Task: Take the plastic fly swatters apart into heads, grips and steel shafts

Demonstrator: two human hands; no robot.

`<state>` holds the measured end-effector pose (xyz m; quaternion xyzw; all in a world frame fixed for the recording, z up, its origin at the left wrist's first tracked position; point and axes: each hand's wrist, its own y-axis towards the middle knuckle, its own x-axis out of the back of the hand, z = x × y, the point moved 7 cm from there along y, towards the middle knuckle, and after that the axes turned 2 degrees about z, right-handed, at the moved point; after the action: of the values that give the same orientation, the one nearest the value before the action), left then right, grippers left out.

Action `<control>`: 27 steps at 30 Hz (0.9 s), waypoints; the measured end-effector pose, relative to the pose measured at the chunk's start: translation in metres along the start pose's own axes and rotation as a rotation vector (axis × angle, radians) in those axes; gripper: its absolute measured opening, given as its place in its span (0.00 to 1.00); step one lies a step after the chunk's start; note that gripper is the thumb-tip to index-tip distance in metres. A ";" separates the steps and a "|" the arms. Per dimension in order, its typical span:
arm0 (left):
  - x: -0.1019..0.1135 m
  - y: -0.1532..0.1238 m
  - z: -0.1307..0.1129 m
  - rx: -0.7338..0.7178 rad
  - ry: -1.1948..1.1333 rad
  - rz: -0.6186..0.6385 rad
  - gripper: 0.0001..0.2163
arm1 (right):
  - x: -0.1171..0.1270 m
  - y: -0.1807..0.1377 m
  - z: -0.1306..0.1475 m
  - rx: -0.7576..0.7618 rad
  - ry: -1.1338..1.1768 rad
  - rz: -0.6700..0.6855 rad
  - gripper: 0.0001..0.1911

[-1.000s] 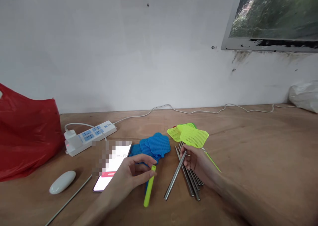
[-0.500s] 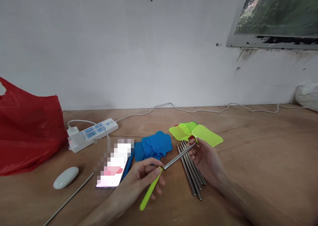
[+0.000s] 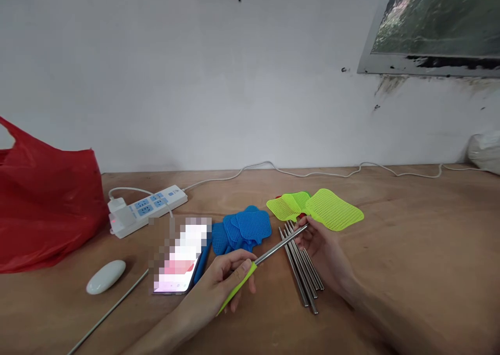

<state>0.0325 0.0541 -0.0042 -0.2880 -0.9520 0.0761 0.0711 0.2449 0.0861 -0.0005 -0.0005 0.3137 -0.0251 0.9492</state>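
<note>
My left hand (image 3: 228,279) is closed around a yellow-green fly swatter handle (image 3: 237,288). Fingers of my right hand (image 3: 318,240) pinch a metal rod (image 3: 277,247) near its upper end. The rod's lower end meets the top of the handle; how far it goes in is hidden. Beyond my right fingers, a yellow-green mesh swatter head (image 3: 334,209) appears to be joined to the rod, though my fingers cover the join. Several loose metal rods (image 3: 300,271) lie on the table under and beside my right hand. Blue swatter heads (image 3: 252,226) are piled beyond my left hand.
More yellow-green swatter heads (image 3: 283,207) lie at the back, with bits of red and green under them. To the left are a lit phone (image 3: 179,264), a white mouse-like object (image 3: 105,277), a power strip (image 3: 150,209) and a red plastic bag (image 3: 50,204).
The handle in my left hand has swung into line with the rod, and their ends now meet without the small gap. The held swatter head has turned and shifted right.
</note>
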 end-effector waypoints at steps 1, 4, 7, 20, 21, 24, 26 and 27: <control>-0.001 0.000 -0.001 -0.010 0.016 0.011 0.25 | -0.002 -0.001 0.001 0.005 -0.017 0.013 0.14; -0.003 -0.001 -0.005 -0.040 0.049 0.035 0.22 | -0.009 -0.005 0.000 0.008 -0.098 0.070 0.15; -0.001 0.000 -0.007 -0.044 0.060 -0.003 0.22 | -0.021 -0.012 -0.004 -0.006 -0.189 0.158 0.16; 0.001 -0.004 -0.016 -0.080 0.248 -0.096 0.19 | -0.016 -0.010 -0.006 0.009 -0.181 0.050 0.19; 0.000 -0.004 -0.017 -0.098 0.257 -0.091 0.19 | -0.017 -0.010 -0.005 0.014 -0.190 0.061 0.18; -0.002 -0.006 -0.017 -0.118 0.267 -0.063 0.19 | -0.022 -0.012 -0.003 0.011 -0.212 0.102 0.17; -0.003 -0.005 -0.015 -0.109 0.258 -0.051 0.19 | -0.026 -0.015 -0.004 -0.014 -0.211 0.141 0.16; -0.004 -0.005 -0.013 -0.100 0.246 -0.042 0.20 | -0.029 -0.016 -0.005 -0.034 -0.211 0.170 0.16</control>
<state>0.0354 0.0496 0.0087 -0.2781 -0.9445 -0.0090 0.1744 0.2180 0.0715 0.0128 0.0075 0.2115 0.0608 0.9755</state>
